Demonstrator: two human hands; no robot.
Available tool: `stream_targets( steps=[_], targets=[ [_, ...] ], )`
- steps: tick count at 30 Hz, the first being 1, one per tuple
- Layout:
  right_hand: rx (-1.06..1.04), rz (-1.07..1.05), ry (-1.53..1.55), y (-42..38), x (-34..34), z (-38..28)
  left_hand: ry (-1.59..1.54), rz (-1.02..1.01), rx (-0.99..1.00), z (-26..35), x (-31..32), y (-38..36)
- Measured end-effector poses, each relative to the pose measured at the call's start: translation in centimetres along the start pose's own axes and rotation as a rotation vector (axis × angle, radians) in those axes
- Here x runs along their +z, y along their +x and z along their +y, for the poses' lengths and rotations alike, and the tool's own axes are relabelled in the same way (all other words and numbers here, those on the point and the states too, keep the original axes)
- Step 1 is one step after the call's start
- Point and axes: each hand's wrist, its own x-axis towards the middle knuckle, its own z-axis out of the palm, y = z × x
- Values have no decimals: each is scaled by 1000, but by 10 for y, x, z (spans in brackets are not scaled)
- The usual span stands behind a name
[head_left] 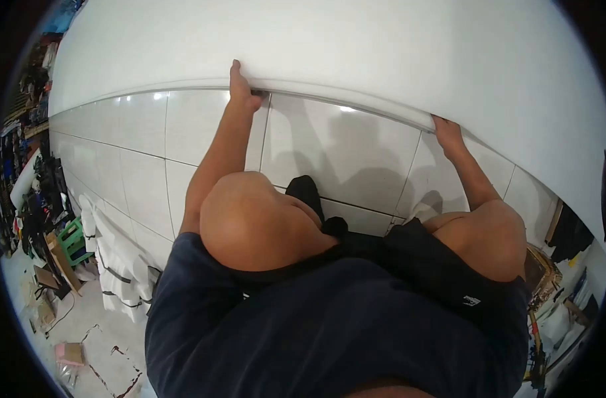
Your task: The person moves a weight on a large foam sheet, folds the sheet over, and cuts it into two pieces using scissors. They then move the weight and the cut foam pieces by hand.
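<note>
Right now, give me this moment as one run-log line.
left hand: at edge of white panel | right hand: same edge, farther right | tiled floor: bare tiles between hands and feet

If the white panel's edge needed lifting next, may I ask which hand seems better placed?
Probably the left hand: a digit reaches onto the white panel, past its edge. The right hand is at the edge too, but its contact shows less clearly.

– Contact points?
– Left hand (240,89) at near edge of white panel (356,50); right hand (449,134) farther along same edge, grip partly hidden, perhaps underneath.
– Ground?
– Pale tiled floor (342,149), bent knees (243,219) above.
</note>
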Motion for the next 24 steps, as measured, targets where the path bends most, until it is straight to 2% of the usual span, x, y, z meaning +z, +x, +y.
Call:
stream_targets(
  steps=[1,2,4,8,10,12,14,15,18,21,24],
  targets=[
    [20,-96,-26,8,-5,9,-26,-8,12,-1,0,1],
    [18,-97,-27,9,-4,18,-28,-7,13,-4,-5,6],
    [-280,18,-215,14,-1,29,-69,-38,35,-7,-12,20],
    [-435,-13,-400,24,-4,48,-198,-56,70,-10,-11,19],
    [-434,-27,-368,26,-6,58,-277,-148,96,-13,-14,21],
    [-409,10,-323,14,-3,41,-260,-80,94,-1,-3,-2],
    [-417,191,-210,6,1,33,-166,27,67,-1,-5,0],
    [-343,166,-141,-6,-1,14,-118,95,93,0,0,-6],
    [-295,162,-20,-12,-2,19,-218,55,103,1,3,2],
    [-191,197,12,-16,1,10,-174,64,105,0,3,5],
    [-298,207,12,-6,5,24,-240,59,121,-2,8,1]
  ],
)
